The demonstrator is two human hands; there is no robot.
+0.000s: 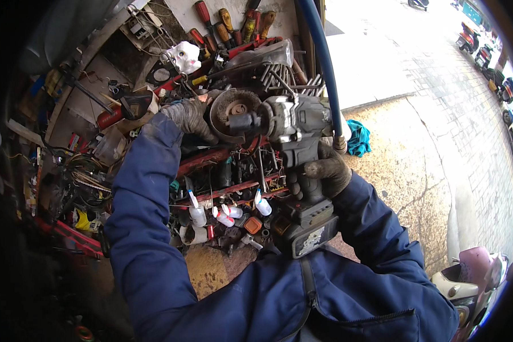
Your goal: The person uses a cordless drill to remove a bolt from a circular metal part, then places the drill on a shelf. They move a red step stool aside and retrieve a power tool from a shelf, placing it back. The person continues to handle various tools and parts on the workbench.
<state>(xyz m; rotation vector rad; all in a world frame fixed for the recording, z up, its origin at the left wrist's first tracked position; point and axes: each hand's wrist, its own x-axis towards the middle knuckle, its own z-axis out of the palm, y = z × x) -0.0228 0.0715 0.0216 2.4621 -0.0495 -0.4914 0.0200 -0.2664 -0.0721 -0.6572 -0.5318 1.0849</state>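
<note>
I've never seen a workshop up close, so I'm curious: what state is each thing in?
Power tool: gripped in the right hand
Battery: attached below the grip
Socket: fitted on the tool's nose
Round metal part: rusty-looking, held by the left hand
Blue hose: no kink showing
Teal cloth: crumpled

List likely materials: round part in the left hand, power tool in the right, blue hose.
Round part: probably steel or iron; matte, with a rust-like brown face.
Power tool: grip and battery end look like dull black plastic; the scuffed, pale-patched front could be metal or worn plastic.
Blue hose: likely rubber or plastic; smooth, evenly coloured, slight sheen.
</note>
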